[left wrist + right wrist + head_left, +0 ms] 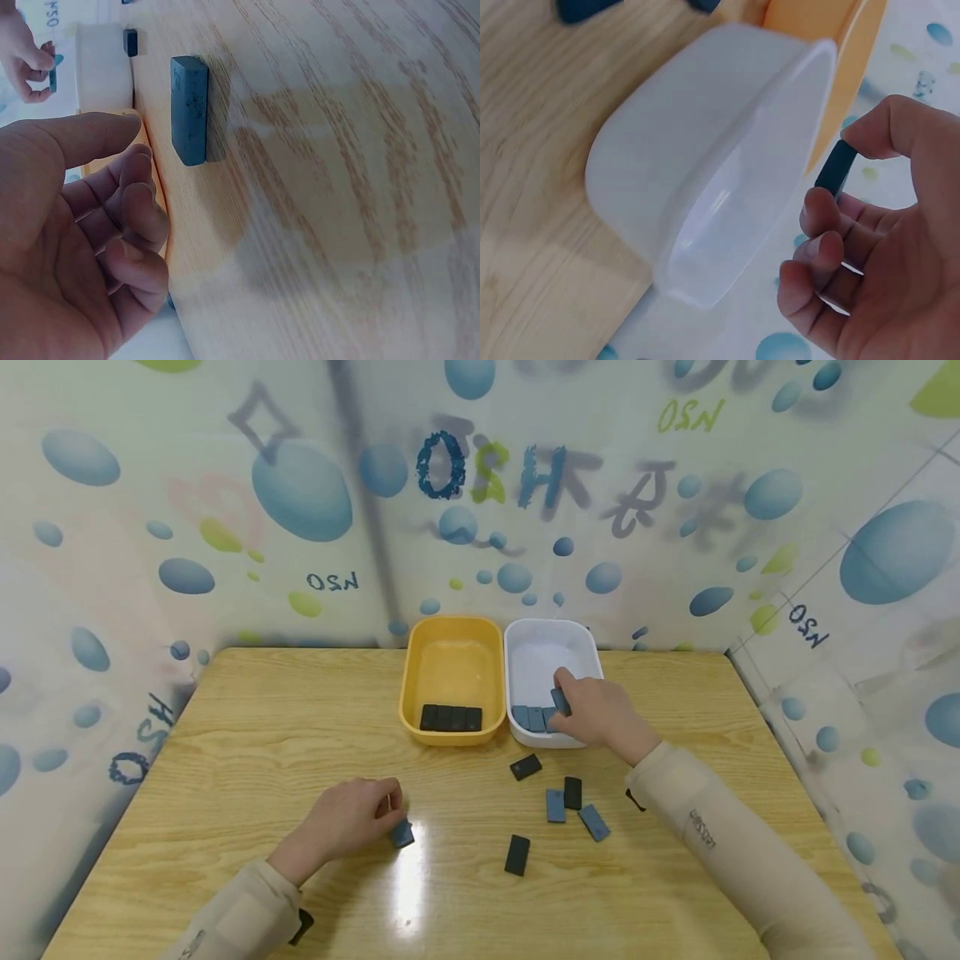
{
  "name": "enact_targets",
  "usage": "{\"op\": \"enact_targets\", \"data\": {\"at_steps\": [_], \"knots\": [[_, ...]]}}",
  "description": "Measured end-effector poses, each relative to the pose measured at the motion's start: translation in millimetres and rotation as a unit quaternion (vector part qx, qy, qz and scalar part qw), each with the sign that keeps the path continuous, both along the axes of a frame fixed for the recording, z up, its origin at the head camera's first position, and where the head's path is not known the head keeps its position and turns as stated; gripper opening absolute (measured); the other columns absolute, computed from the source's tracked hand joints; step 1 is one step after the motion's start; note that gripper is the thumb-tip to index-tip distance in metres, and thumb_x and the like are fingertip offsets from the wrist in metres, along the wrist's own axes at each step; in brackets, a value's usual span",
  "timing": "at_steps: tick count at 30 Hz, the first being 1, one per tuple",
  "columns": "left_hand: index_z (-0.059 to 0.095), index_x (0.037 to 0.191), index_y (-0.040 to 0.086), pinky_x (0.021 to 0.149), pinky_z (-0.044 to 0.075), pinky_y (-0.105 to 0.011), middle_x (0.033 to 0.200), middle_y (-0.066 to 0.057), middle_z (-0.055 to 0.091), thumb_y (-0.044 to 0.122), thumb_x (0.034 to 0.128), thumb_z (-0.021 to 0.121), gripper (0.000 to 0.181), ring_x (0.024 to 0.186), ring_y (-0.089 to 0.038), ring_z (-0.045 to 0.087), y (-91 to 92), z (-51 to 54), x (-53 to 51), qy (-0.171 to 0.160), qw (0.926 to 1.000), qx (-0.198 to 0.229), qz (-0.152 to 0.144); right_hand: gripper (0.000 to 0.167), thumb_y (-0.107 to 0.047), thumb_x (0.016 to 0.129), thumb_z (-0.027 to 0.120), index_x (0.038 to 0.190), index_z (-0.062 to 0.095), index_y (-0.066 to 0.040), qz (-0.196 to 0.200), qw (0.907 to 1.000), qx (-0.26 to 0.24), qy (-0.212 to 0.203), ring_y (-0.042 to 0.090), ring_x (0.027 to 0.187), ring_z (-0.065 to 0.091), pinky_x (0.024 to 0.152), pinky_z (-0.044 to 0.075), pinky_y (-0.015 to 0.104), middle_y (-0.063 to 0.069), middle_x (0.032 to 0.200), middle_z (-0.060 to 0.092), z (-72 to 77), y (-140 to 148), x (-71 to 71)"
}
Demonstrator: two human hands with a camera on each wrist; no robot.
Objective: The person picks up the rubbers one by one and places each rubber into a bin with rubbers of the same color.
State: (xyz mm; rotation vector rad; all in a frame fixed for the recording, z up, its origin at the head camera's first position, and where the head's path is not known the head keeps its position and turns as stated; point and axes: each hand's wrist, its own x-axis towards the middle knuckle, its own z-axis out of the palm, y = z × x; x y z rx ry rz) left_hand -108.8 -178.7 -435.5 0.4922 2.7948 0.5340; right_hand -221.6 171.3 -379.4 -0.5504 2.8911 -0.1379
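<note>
My right hand [596, 706] pinches a small blue rectangular block [836, 166] between thumb and fingertip, above the white bin [551, 643]. Inside that bin, several blue blocks [536, 719] lie in a row along the near side. My left hand [351, 817] hovers by another blue block [189, 111], which rests on the table. In the left wrist view its fingers are loosely bent, apart from the block, with nothing held.
A yellow bin [453, 664] stands left of the white one, holding a row of black blocks [451, 718]. Loose on the wooden table [262, 718] lie black blocks [517, 855] and blue blocks [594, 822]. One dark block [302, 927] is partly hidden by the left sleeve.
</note>
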Motion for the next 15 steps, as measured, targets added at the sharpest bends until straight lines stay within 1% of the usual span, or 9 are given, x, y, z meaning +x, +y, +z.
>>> {"op": "enact_targets", "data": {"at_steps": [3,8,11,15], "knots": [[0.057,0.079,0.027,0.047,0.031,-0.024,0.061,0.013,0.048,0.029,0.0890,0.069,0.016,0.052,-0.005,0.041,-0.2,-0.4,0.0,0.001,1.0000,0.001,-0.001,0.041,-0.032,0.087,0.061,0.115,0.045,-0.008,-0.016,0.9998,0.005,-0.007,0.017,0.054,0.048,0.047,0.032,0.028,0.003,0.066,0.053,-0.1,6.4,-7.0],[0.057,0.078,0.028,0.047,0.031,-0.023,0.061,0.013,0.047,0.030,0.0887,0.069,0.016,0.052,-0.004,0.040,-0.5,-0.7,0.0,0.003,1.0000,0.000,-0.002,0.042,-0.032,0.088,0.061,0.115,0.045,-0.005,-0.032,0.9991,0.023,-0.017,0.018,0.056,0.050,0.048,0.034,0.028,0.005,0.069,0.055,1.2,11.8,-16.0],[0.056,0.078,0.028,0.047,0.031,-0.023,0.061,0.013,0.047,0.031,0.0887,0.069,0.017,0.052,-0.005,0.041,-0.8,-0.7,0.0,0.003,1.0000,-0.002,-0.001,0.041,-0.032,0.089,0.061,0.115,0.046,-0.004,-0.033,0.9983,0.038,-0.030,0.018,0.059,0.051,0.050,0.035,0.028,0.006,0.071,0.055,0.2,13.2,-20.5],[0.057,0.079,0.028,0.047,0.031,-0.024,0.062,0.013,0.047,0.031,0.0887,0.069,0.016,0.053,-0.005,0.041,-1.0,-0.8,0.1,0.004,1.0000,-0.002,-0.001,0.041,-0.032,0.089,0.062,0.117,0.048,-0.004,-0.026,0.9970,0.062,-0.039,0.019,0.064,0.052,0.053,0.038,0.030,0.006,0.076,0.057,-5.6,14.6,-25.4]]}}
